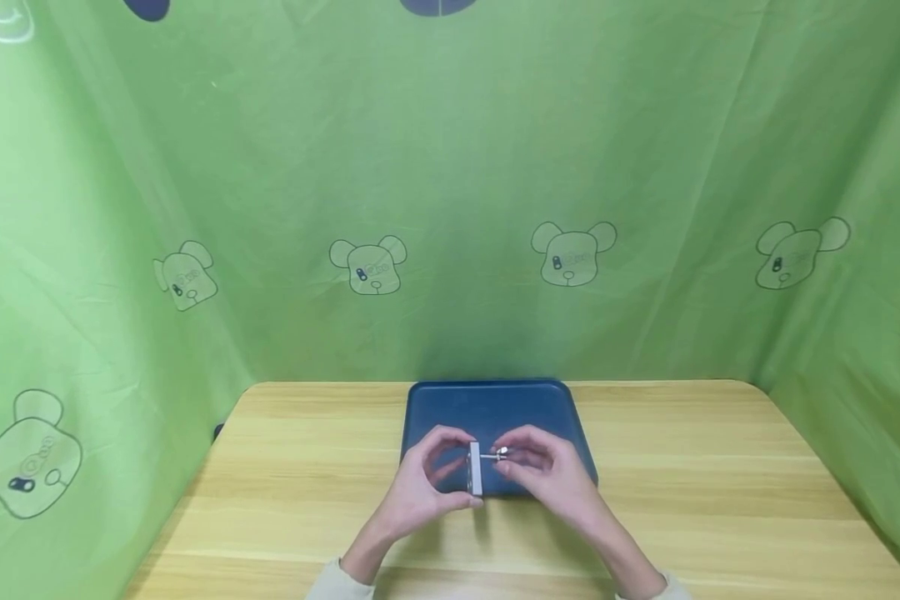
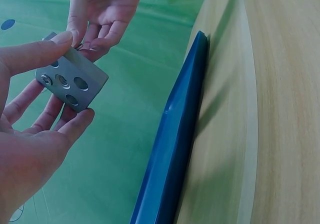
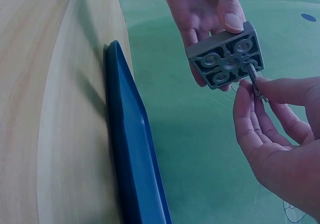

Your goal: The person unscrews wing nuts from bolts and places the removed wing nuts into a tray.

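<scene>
left fingers (image 2: pixel 77 124) hold a square grey block (image 2: pixel 72 79).

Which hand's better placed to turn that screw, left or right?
Probably the right hand: it pinches the screw near its outer end, while the left hand holds the block by its edges.

Your head view bright, wrist views dimmer, bluish, soft shadows on your wood-grain tabletop (image 1: pixel 307 467), green curtain (image 1: pixel 450 183) palest at left
</scene>
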`<state>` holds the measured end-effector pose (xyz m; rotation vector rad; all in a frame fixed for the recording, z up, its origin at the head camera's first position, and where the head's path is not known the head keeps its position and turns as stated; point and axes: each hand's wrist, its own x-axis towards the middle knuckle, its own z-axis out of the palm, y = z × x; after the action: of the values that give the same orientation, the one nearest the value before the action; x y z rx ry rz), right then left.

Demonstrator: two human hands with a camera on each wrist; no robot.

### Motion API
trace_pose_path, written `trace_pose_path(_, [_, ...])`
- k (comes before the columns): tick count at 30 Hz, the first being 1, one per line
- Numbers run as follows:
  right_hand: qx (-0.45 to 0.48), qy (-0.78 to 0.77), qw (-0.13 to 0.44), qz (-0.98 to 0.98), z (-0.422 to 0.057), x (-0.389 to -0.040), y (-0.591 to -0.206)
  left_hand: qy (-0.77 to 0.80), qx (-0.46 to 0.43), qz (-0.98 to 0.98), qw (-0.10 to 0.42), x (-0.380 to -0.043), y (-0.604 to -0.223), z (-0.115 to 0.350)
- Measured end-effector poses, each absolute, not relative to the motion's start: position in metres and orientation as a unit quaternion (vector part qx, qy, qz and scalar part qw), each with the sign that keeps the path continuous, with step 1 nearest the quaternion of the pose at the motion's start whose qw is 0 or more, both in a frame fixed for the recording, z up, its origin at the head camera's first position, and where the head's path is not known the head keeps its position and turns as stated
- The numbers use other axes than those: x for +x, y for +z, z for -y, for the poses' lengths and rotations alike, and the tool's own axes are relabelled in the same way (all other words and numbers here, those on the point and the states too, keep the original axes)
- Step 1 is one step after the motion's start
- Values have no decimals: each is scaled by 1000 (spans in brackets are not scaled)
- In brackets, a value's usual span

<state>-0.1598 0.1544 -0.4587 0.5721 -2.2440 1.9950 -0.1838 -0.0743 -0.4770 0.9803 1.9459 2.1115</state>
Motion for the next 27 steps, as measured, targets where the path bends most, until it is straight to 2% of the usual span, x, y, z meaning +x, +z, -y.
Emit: trace_pose_path(27, [163,662,31,731,-154,-159,-456,693,321,-643,57,-184,-475,75])
